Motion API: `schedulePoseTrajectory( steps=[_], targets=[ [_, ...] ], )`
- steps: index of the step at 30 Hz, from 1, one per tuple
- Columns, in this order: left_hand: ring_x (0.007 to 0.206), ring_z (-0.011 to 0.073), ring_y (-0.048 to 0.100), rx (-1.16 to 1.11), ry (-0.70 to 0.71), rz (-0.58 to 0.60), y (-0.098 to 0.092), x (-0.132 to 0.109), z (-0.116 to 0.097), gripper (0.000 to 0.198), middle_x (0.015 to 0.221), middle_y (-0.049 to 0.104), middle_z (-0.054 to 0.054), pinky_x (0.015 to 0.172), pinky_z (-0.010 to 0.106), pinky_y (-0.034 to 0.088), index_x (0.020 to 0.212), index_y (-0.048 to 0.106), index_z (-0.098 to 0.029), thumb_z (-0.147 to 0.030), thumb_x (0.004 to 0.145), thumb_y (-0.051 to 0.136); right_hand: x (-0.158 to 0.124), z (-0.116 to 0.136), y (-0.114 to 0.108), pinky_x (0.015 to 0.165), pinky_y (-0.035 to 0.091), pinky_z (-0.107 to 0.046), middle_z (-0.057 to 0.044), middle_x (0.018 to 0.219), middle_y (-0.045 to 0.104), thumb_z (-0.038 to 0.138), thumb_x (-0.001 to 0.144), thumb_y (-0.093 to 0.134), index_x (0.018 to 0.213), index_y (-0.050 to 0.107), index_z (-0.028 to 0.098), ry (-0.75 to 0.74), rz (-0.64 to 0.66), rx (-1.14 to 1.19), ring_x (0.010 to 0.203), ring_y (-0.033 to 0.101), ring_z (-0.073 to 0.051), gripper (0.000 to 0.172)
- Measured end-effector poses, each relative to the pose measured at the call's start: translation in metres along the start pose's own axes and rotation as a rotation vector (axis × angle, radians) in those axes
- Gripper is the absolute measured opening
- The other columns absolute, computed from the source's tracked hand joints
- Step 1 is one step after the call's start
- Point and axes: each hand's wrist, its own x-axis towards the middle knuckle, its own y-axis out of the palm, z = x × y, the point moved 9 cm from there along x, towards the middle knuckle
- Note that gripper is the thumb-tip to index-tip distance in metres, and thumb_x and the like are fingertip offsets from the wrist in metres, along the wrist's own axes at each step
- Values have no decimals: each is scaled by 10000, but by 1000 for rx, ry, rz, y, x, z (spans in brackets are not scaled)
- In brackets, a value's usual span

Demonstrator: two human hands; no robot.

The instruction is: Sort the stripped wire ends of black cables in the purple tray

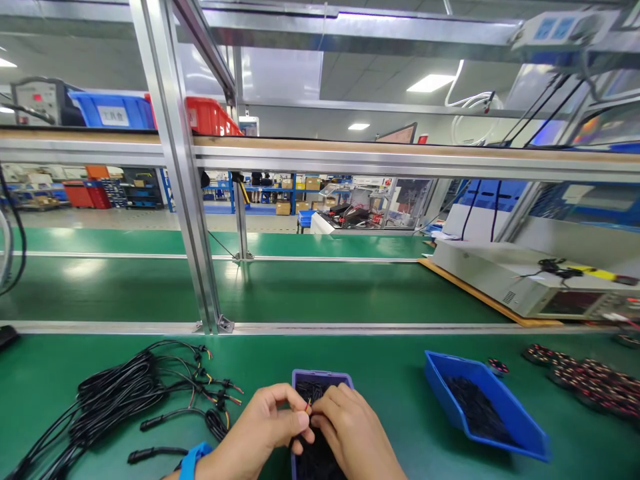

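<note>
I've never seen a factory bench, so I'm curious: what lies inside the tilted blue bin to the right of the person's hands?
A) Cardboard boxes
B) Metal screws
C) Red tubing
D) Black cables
D. The tilted blue bin holds a dark heap of thin black cables along its bottom.

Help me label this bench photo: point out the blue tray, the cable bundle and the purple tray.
Blue tray (515, 408): head view, on its right inner wall.
Cable bundle (117, 383): head view, on the coiled black cables.
Purple tray (323, 375): head view, on its far rim.
</note>
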Motion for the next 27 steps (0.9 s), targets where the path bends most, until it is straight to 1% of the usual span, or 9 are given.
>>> schedulePoseTrajectory(
  steps=[4,7,9,11,14,16,21,23,27],
  targets=[
    [625,160,640,10,-2,-20,1,0,0,401,635,665,44,535,213,451,749,643,-135,-485,710,833,-2,-6,-7,653,473,-287,-12,818,692,-6,867,634,880,722,245,38,24,24,770,648,-203,266],
    [604,162,643,5,25,-18,2,2,1,409,611,660,36,512,206,445,755,642,-139,-490,696,842,-3,-7,-9,617,479,-283,-30,816,687,1,875,579,845,704,226,36,11,31,764,655,-209,259],
    [596,157,642,-2,47,-28,0,4,2,399,610,662,30,507,200,444,759,647,-140,-476,692,850,-3,-7,-12,621,487,-283,-33,819,687,35,889,554,826,685,221,28,-27,85,761,654,-208,235],
    [591,148,637,0,45,-21,0,5,4,387,623,672,34,515,198,452,766,653,-138,-465,698,849,-3,-5,-18,603,486,-272,-21,794,678,86,910,537,823,672,226,22,-84,199,726,647,-193,213],
    [572,141,628,11,31,-2,1,5,7,389,616,665,30,505,195,449,761,652,-138,-469,700,848,-3,-6,-31,564,478,-248,0,751,659,162,952,506,821,647,231,45,-160,390,661,630,-165,205],
    [571,145,631,16,34,-12,0,4,6,402,607,638,12,492,192,442,751,645,-142,-477,682,857,-2,-5,-41,562,479,-241,2,752,652,180,971,489,830,628,231,56,-215,442,658,625,-159,204],
    [559,137,611,47,13,-6,3,3,4,436,595,603,-5,514,214,465,747,635,-142,-512,671,853,-3,9,-62,632,488,-259,-16,793,647,152,987,483,877,595,226,-82,-353,359,724,611,-172,174],
    [560,136,608,52,10,-7,4,2,2,451,601,589,-12,513,216,464,742,631,-142,-520,655,860,-4,13,-64,664,493,-273,-24,813,651,133,989,480,898,588,224,-123,-375,321,746,610,-178,169],
    [556,134,605,64,6,-7,6,0,0,480,611,577,-14,508,216,462,732,623,-141,-539,627,870,-5,17,-66,669,493,-283,-28,808,642,112,996,468,914,584,220,-164,-381,282,741,601,-181,178]
  ],
)
